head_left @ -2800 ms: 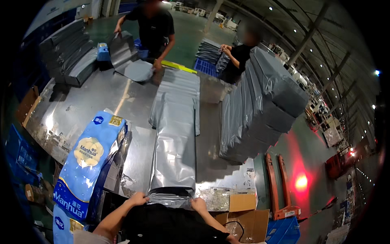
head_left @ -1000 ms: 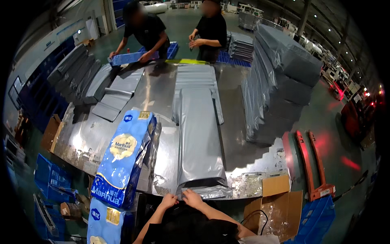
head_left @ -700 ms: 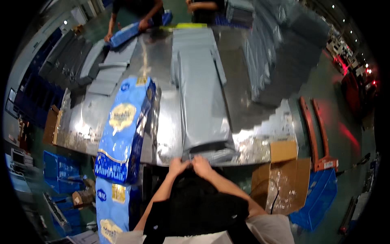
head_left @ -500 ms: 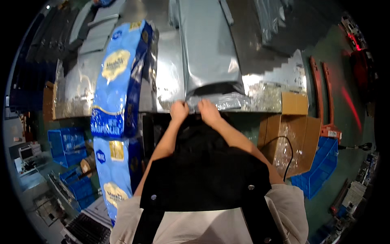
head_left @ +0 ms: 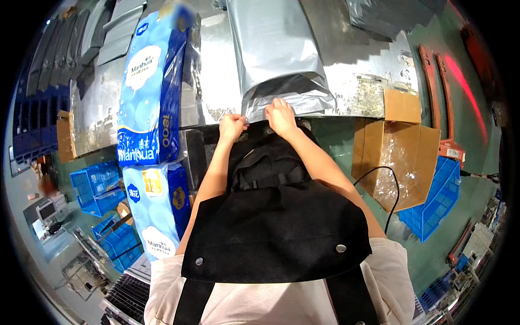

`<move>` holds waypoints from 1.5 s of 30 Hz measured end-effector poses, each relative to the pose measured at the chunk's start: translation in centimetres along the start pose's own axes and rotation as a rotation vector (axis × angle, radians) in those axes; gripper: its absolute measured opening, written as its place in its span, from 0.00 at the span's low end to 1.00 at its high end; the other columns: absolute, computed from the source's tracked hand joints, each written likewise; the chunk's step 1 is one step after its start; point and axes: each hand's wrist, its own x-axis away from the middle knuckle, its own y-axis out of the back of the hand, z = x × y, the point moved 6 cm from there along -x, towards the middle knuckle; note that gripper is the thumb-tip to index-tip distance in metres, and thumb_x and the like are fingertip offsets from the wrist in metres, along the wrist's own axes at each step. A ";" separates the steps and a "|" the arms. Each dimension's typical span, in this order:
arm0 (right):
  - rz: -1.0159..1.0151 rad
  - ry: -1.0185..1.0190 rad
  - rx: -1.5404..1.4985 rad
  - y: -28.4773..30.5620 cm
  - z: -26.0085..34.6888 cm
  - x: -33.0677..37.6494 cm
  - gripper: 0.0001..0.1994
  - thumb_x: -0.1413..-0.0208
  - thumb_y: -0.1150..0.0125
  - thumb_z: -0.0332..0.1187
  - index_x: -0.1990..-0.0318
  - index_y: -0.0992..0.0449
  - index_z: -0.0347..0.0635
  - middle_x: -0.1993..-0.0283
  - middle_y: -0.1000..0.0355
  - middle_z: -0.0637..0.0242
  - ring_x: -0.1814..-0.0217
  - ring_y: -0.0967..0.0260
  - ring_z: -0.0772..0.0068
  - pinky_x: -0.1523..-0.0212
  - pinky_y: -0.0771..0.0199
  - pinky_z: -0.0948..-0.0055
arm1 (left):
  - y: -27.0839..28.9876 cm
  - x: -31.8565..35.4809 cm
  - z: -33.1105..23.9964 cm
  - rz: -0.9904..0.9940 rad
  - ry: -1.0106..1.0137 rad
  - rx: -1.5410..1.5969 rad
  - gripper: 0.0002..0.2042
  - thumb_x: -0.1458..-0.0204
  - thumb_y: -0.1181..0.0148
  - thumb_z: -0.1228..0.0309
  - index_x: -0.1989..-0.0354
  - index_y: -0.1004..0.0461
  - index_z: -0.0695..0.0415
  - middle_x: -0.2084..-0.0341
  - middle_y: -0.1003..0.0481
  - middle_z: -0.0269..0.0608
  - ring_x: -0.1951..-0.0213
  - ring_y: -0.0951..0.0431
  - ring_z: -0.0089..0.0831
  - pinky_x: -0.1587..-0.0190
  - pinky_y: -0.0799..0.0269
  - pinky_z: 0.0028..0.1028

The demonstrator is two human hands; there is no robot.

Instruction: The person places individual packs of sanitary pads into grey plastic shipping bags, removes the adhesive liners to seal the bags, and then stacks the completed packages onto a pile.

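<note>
Blue packs (head_left: pixel 142 105) lie left; cardboard box (head_left: pixel 425 151) right; hands (head_left: pixel 231 128) (head_left: pixel 280 117) pinch the grey bag (head_left: pixel 279 51) by its edge.

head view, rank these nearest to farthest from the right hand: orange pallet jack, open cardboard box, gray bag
1. gray bag: nearest, its open end at the right hand
2. open cardboard box: to the right
3. orange pallet jack: farthest, right beyond the box
</note>
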 end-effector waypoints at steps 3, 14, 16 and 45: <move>0.006 0.109 0.111 0.1 0.8 0.2 0.07 0.61 0.46 0.27 0.70 0.29 0.39 0.66 0.36 0.60 0.58 0.39 0.58 0.57 0.37 0.64 | -0.4 -1.2 1.2 0.024 -0.009 0.069 0.10 0.55 0.46 0.68 0.76 0.24 0.64 0.85 0.25 0.40 0.79 0.24 0.23 0.72 0.30 0.23; 0.355 -0.550 0.344 13.8 -22.1 22.2 0.14 0.48 0.56 0.33 0.54 0.33 0.39 0.58 0.32 0.51 0.57 0.34 0.50 0.58 0.34 0.56 | -1.1 1.0 2.5 0.210 0.017 0.506 0.11 0.48 0.50 0.68 0.70 0.25 0.64 0.75 0.24 0.41 0.75 0.25 0.23 0.72 0.31 0.20; 0.799 -0.869 0.567 17.6 -33.0 38.3 0.19 0.49 0.53 0.34 0.48 0.36 0.42 0.53 0.32 0.50 0.51 0.34 0.51 0.51 0.34 0.59 | -1.6 1.9 1.5 0.329 -0.019 0.556 0.13 0.47 0.51 0.66 0.69 0.25 0.65 0.73 0.24 0.42 0.73 0.24 0.23 0.71 0.30 0.20; 0.070 -0.954 -1.439 8.8 -12.1 4.2 0.10 0.43 0.54 0.36 0.66 0.34 0.38 0.67 0.30 0.57 0.68 0.31 0.69 0.66 0.29 0.73 | -2.8 5.2 -5.0 0.261 0.370 1.449 0.08 0.45 0.54 0.66 0.69 0.36 0.59 0.70 0.31 0.41 0.63 0.29 0.32 0.56 0.31 0.30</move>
